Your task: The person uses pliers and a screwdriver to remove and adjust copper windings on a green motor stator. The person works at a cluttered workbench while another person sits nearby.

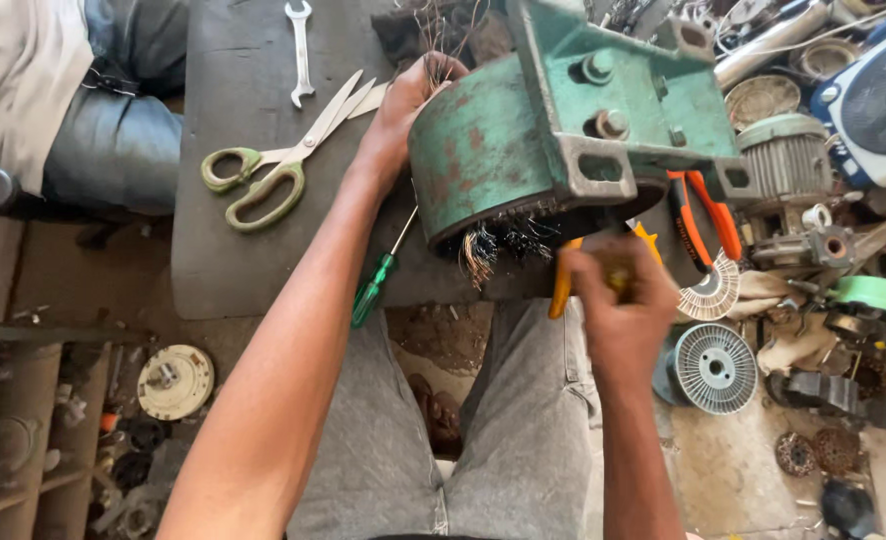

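While hands (pixel 403 110) steady it, motor housing (pixel 523 150) lies sideways.

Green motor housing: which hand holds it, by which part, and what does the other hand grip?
Left hand grips the motor housing by its far rim; right hand holds a yellow-handled tool by its handle.

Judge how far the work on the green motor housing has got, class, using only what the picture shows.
Done: copper wire ends already hang loose from the green motor housing. In hand: the left hand steadies the housing on the dark bench; the right hand grips a yellow-handled tool at those wires. Left: windings remain inside; scissors and green screwdriver lie unused.
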Available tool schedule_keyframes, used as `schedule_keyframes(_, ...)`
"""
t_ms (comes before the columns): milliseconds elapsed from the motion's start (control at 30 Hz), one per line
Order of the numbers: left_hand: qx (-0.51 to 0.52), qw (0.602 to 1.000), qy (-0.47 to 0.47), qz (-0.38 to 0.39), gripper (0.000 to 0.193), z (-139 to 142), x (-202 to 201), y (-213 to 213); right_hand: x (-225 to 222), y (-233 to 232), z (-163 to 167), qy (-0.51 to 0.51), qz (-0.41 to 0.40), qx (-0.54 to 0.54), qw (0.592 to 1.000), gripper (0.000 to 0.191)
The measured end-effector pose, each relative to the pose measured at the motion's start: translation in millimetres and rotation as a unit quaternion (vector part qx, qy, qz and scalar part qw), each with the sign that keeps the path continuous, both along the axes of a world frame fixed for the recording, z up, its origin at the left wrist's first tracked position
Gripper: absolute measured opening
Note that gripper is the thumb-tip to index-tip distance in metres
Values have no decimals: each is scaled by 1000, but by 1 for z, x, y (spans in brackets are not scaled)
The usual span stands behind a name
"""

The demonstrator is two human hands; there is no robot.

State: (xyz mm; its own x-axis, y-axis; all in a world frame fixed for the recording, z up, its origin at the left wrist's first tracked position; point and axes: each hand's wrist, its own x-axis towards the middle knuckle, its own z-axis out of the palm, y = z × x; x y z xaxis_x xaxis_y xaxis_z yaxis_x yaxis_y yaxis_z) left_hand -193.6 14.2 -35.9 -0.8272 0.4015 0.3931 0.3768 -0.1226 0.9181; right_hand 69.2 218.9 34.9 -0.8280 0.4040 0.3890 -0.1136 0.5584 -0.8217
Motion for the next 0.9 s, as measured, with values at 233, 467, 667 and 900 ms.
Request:
schedule_keyframes(233,6,1000,25,12,23,1,3,-1,-27,-31,18,-77,-10,0,997,14)
schedule_keyframes(467,-47,996,35,72,21,6,6,0,-40,-39,5,11,14,-43,999,20)
schedule_keyframes(667,-11,997,45,61,21,-2,2,2,-47,-31,-26,37,1,-171,985,10)
schedule_keyframes(900,-27,988,124,90,20,-2,-1,2,-52,-14,-19,95,13,-67,993,24)
